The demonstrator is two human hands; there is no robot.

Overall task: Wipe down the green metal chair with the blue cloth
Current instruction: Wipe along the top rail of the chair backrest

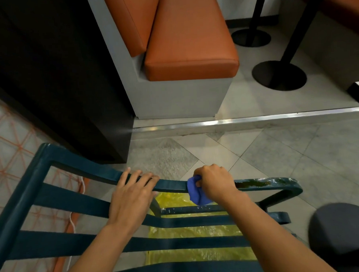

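Observation:
The dark green metal chair (60, 204) fills the lower half of the view, with flat slats running across and a curved armrest rail in the middle. My left hand (131, 193) lies over that rail, fingers curled on its far edge. My right hand (214, 182) is closed on the bunched blue cloth (195, 191), which is pressed against the rail just right of my left hand. Further right the rail shows chipped, worn paint (256, 183).
A yellow plastic sheet (195, 231) lies under the chair's slats. An orange cushioned bench (189, 43) on a grey base stands ahead, beside a dark wall panel (48, 80). Black table pedestals (278, 75) stand at the back right. A dark round seat (343, 229) sits at the right.

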